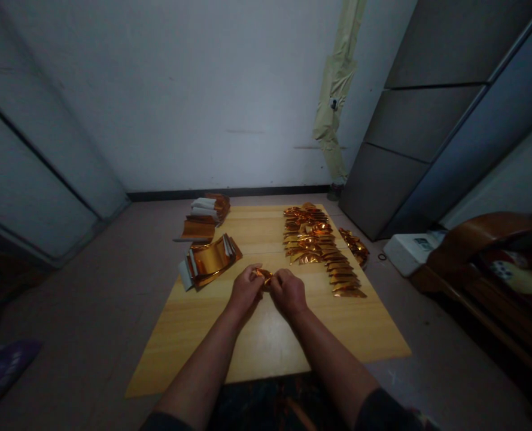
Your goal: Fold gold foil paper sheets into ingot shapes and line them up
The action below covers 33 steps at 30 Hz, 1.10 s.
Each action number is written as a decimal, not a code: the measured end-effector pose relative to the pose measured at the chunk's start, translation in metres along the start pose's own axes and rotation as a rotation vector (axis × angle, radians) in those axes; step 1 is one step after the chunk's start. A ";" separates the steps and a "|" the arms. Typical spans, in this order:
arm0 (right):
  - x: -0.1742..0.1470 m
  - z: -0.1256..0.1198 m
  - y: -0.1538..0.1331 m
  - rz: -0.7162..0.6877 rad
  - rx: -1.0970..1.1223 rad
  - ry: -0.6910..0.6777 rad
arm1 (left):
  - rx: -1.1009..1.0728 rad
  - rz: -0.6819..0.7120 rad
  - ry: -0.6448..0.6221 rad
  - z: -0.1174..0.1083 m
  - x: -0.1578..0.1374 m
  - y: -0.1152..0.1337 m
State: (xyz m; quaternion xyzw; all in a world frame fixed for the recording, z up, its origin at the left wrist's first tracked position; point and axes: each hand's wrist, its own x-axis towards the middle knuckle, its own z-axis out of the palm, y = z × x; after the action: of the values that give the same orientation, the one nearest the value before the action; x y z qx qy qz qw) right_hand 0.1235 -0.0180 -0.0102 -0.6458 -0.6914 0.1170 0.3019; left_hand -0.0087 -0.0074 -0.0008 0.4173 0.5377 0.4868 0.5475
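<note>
Between my two hands, over the middle of the wooden table (pixel 266 335), is a piece of shiny gold foil paper (pixel 264 276). My left hand (pixel 246 291) is closed on its left side, and my right hand (pixel 288 291) pinches its right end. Parts of the paper are hidden by my fingers. To the left lies a stack of flat gold foil sheets (pixel 210 258), curved and grey on the back. On the right, rows of folded gold foil pieces (pixel 308 234) overlap one another, with a narrower row (pixel 343 275) running towards me.
More foil sheets (pixel 200 224) sit at the table's back left corner. Past the right edge, a heap of folded foil (pixel 354 246) shows lower down. A grey refrigerator (pixel 409 120), a white box (pixel 409 251) and a wooden seat (pixel 481 263) stand on the right. A wall (pixel 230 96) is behind.
</note>
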 end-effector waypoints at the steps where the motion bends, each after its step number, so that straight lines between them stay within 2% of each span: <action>1: 0.000 0.000 0.000 0.003 0.011 0.004 | 0.007 -0.003 0.001 0.000 -0.001 0.002; 8: -0.002 -0.006 -0.005 0.029 0.115 -0.001 | -0.083 -0.005 0.029 0.001 -0.003 0.006; 13: -0.004 -0.010 -0.006 0.163 0.365 -0.042 | -0.082 -0.035 0.062 0.002 -0.001 0.006; 18: -0.002 0.000 -0.001 0.358 0.750 0.005 | -0.058 -0.057 0.029 0.005 -0.001 0.007; 21: -0.002 0.002 0.000 0.401 0.830 0.030 | -0.050 -0.052 0.014 0.007 0.000 0.004; 25: -0.002 -0.010 0.003 0.293 0.604 0.031 | -0.026 -0.001 -0.005 0.007 -0.001 -0.005; 28: 0.009 -0.037 0.015 0.200 0.339 0.041 | 0.007 0.097 -0.045 0.004 -0.003 -0.011; 31: 0.034 -0.074 0.040 0.235 0.059 0.107 | 0.082 0.185 -0.070 0.003 -0.006 -0.017; 33: 0.055 -0.096 0.060 0.317 -0.103 0.153 | 0.110 0.203 -0.069 0.003 -0.008 -0.021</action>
State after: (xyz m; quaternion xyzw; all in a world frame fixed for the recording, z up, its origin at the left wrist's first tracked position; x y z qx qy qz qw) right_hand 0.2286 0.0217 0.0471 -0.7682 -0.5611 0.0782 0.2980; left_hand -0.0039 -0.0184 -0.0194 0.5155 0.4993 0.4949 0.4899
